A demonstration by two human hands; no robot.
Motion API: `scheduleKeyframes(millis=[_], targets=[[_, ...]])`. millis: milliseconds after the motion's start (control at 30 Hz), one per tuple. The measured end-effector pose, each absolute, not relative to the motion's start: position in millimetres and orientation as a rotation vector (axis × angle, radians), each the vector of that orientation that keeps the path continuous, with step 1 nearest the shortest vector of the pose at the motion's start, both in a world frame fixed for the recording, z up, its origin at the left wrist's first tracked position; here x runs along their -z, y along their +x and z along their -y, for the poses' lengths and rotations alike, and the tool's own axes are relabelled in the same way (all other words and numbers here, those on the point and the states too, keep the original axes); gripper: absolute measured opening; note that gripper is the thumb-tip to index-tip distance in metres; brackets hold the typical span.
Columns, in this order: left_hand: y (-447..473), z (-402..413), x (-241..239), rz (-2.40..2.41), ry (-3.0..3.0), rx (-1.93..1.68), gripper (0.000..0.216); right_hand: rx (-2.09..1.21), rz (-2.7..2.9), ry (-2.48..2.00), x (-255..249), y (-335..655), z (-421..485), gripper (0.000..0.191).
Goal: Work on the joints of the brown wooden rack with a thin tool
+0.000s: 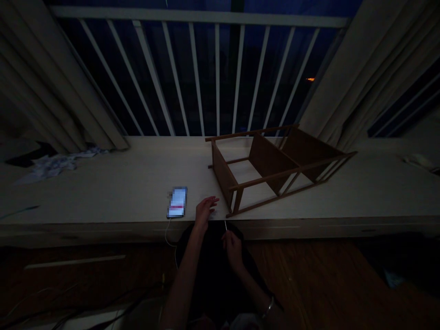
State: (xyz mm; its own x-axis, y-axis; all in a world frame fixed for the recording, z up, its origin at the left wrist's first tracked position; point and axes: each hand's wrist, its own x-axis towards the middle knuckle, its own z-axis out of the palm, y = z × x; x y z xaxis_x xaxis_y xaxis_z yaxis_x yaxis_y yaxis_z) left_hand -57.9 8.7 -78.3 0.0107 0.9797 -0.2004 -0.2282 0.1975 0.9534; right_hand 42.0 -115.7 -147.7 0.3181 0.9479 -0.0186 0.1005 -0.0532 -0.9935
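Note:
My left hand [206,210] is over the front edge of the pale window ledge, between the lit phone and the wooden rack. Its fingers are stretched out and slightly apart, and I see nothing in them. Lower down, above my dark-clad lap, my right hand [233,247] is closed around the lower end of a thin, pale rod [226,225] that points up; its kind is too dim to make out. A brown wooden shelf rack [271,160] lies on its side on the ledge, its near end just right of my left hand.
A phone [178,201] with a glowing screen lies on the ledge [137,183], a white cable [166,236] hanging from it. Crumpled paper [51,167] sits at the left. White railing [217,78] and curtains [357,68] stand behind. Dark cables [137,293] run across the floor.

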Motion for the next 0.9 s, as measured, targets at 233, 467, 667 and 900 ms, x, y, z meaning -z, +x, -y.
scheduleKeyframes(millis=[233,467,667,900], targets=[[-62.1,-10.0,77.4,-1.227,0.98,-1.15,0.038,-0.957,0.989,-1.365,143.5,32.9,86.6,0.044],[-65.5,-11.1,78.6,-1.273,1.049,-1.12,0.037,-0.96,1.025,-1.245,138.7,21.3,59.1,0.043],[-67.1,-10.0,79.2,-1.287,1.05,-1.117,0.031,-1.015,1.088,-1.133,142.3,20.8,48.0,0.041],[-66.9,-9.7,79.3,-1.268,1.08,-1.155,0.026,-1.035,1.051,-1.134,141.3,24.2,50.5,0.042]])
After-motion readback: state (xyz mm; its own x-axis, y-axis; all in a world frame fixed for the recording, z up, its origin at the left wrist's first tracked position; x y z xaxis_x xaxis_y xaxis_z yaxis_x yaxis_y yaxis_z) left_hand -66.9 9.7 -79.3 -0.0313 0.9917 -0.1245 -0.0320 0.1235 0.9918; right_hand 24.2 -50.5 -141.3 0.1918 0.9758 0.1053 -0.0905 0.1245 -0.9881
